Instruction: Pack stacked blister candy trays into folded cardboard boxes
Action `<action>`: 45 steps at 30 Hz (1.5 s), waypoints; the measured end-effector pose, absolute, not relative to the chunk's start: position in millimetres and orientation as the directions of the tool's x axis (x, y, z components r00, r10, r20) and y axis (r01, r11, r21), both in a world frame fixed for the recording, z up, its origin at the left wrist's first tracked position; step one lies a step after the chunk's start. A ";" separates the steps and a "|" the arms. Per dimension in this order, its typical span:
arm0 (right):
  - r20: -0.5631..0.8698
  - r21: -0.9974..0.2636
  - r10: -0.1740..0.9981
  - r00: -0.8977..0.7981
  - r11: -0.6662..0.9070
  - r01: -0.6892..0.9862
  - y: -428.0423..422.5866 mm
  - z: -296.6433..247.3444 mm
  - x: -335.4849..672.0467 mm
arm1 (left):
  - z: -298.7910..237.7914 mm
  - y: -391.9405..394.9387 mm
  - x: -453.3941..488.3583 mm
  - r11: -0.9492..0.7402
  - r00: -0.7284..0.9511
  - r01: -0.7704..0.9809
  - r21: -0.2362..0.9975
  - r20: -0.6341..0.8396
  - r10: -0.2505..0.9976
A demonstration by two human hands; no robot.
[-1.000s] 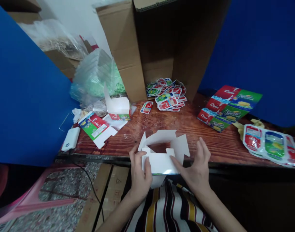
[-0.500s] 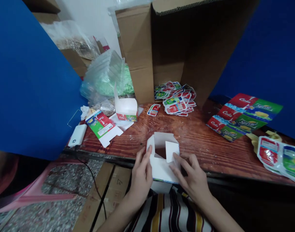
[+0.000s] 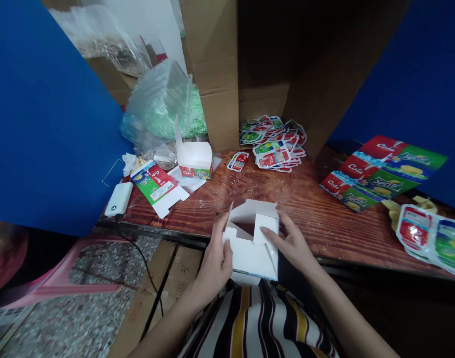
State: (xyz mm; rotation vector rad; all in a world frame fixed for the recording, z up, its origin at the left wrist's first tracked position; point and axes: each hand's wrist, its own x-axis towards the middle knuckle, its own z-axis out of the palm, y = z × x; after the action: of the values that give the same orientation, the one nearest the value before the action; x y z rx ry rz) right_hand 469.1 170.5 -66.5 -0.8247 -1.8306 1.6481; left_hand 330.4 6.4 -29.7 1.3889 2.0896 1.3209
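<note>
Between my hands is a small carton (image 3: 251, 258), its white inside showing, with flaps standing around an opening. My left hand (image 3: 218, 253) grips its left side, thumb on the near white panel. My right hand (image 3: 290, 241) holds the right side, the thumb pressed on a small white flap (image 3: 264, 227) folded inward. The carton is at the table's front edge, close to my striped shirt. Its printed outside is mostly hidden, apart from a thin blue and green strip along the bottom edge.
On the wooden table (image 3: 212, 211) lie a partly folded Cola/Sprite box (image 3: 196, 171), a flat carton (image 3: 158, 189), a white power bank (image 3: 119, 199) with a cable, and a pile of stickers (image 3: 275, 149) before a large cardboard box (image 3: 220, 74). Printed cartons (image 3: 384, 171) and plastic packs (image 3: 432, 238) are right.
My right hand has shifted up along the carton's right side, its thumb now on the small flap. My left hand has changed its hold on the left side. The view has tipped slightly down.
</note>
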 end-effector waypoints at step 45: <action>0.048 -0.303 0.489 -0.871 0.838 0.453 154.7 -28.6 451.6 | -35.9 18.9 340.3 0.111 -0.605 0.488 0.866 0.244 0.757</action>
State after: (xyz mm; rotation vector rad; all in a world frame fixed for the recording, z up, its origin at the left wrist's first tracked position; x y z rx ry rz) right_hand 451.6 154.7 -28.6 -0.7444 -2.8926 0.4313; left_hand 340.3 18.9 -35.9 1.2325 2.1302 1.4936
